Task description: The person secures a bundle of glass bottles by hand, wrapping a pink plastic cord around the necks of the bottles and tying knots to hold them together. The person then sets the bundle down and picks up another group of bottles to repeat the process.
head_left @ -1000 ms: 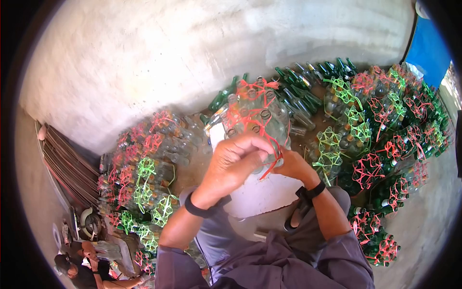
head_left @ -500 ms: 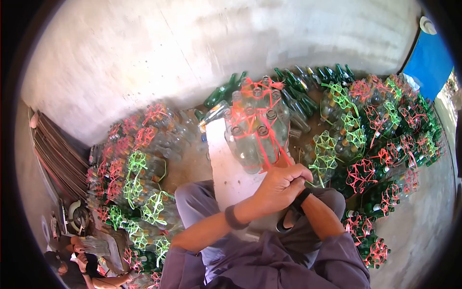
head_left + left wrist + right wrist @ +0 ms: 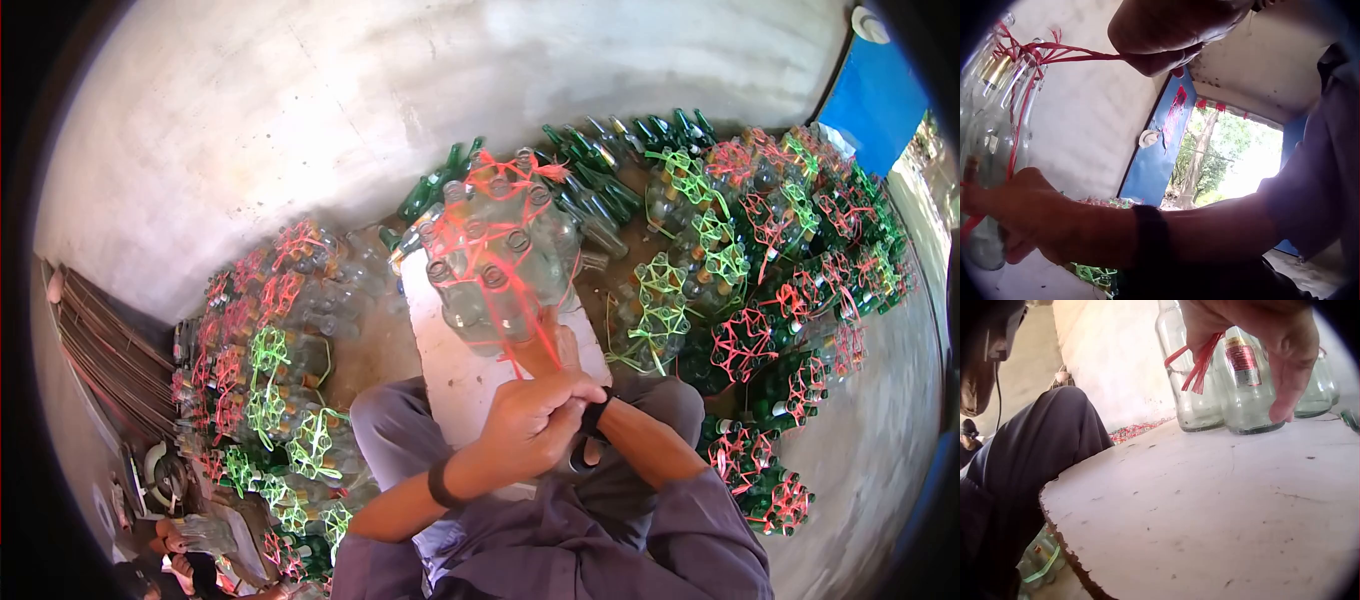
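A bundle of clear glass bottles [image 3: 517, 240] laced with red plastic strap [image 3: 1085, 54] stands upright on a white board [image 3: 440, 330]. My left hand [image 3: 535, 425] grips the strap and draws it taut from the bottle necks; in the left wrist view the fist [image 3: 1179, 31] is at the top. My right hand [image 3: 1260, 331] is low on the near side of the bundle, its fingers on either side of a labelled bottle [image 3: 1244, 369]. Loose red strap ends [image 3: 1200, 372] hang beside those fingers. In the head view the left hand overlaps the right wrist.
Strapped bottle bundles stand on the floor left [image 3: 265, 375] and right [image 3: 740, 340]. Loose green bottles [image 3: 600, 190] lie by the wall behind. My knee [image 3: 1066, 425] is beside the board's ragged edge [image 3: 1063, 540]. Another person [image 3: 180, 570] is at lower left.
My left hand has pulled the strap back from the bundle towards my body. The right hand, earlier close to the left, has moved forward onto the near bottle.
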Motion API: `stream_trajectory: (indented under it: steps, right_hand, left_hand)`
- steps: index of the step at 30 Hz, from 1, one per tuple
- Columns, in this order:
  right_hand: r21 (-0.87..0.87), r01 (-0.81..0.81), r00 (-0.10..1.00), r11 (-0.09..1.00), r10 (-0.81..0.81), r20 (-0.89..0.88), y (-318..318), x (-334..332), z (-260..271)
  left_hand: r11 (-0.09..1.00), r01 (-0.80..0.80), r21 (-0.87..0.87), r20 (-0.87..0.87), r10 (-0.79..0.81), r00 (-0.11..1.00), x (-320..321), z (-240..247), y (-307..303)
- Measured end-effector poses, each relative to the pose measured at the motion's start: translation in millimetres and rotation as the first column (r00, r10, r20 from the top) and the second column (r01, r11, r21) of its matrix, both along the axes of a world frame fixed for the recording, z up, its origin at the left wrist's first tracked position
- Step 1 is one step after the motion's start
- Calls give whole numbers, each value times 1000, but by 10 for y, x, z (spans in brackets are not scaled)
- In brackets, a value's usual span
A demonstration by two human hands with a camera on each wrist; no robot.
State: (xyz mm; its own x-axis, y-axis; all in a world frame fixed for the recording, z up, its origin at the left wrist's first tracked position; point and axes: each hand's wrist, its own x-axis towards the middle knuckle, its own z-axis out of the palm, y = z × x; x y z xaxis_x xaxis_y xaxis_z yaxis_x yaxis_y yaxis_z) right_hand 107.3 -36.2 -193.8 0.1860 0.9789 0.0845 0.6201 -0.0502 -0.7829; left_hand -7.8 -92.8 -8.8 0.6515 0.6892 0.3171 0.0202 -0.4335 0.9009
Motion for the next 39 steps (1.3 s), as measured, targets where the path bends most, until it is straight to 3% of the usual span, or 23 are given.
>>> stream_trajectory:
  steps: [4,7,15,18,22,24,25,27,28,30,31,33,39]
  right_hand:
    - [-44,25,1000,999,-26,-10,61,-141,28]
    - [33,83,996,996,-81,-42,51,-253,36]
    - [-72,89,955,993,-106,-278,46,-463,155]
    - [-28,77,946,997,-82,-315,25,-447,158]
    - [61,6,978,998,7,-207,39,-239,92]
    - [235,-86,979,968,126,-162,4,-48,157]
    - [233,-92,978,968,132,-162,-15,32,178]
    - [-58,36,991,998,-44,-128,-55,151,239]
    - [-59,34,991,998,-41,-127,-51,196,276]
    - [-23,316,945,948,-317,-81,-41,272,429]
    - [-21,315,945,949,-316,-79,-28,310,361]
    - [166,273,960,948,-278,11,34,354,144]
    - [206,233,971,950,-239,4,130,207,-60]
  left_hand:
    - [1000,-20,-2,-7,20,1000,-168,68,-9]
    - [999,-33,-28,-9,33,999,-216,51,-12]
    - [997,-79,24,-50,81,996,-296,27,-132]
    - [996,-89,9,-70,89,994,-286,-12,-168]
    - [988,-152,-25,-24,151,988,-292,-81,-228]
    - [983,-182,-29,0,182,983,-323,-103,-260]
    - [979,-197,-55,11,198,980,-351,-139,-272]
    - [973,-214,-86,18,217,976,-411,-187,-306]
    - [969,-222,-105,-8,222,975,-431,-201,-315]
    - [965,-230,-123,-28,228,973,-436,-242,-327]
    - [961,-248,-122,-12,248,969,-420,-280,-341]
    - [956,-265,-124,3,268,963,-418,-296,-356]
    - [955,-258,-146,-35,255,966,-402,-371,-343]
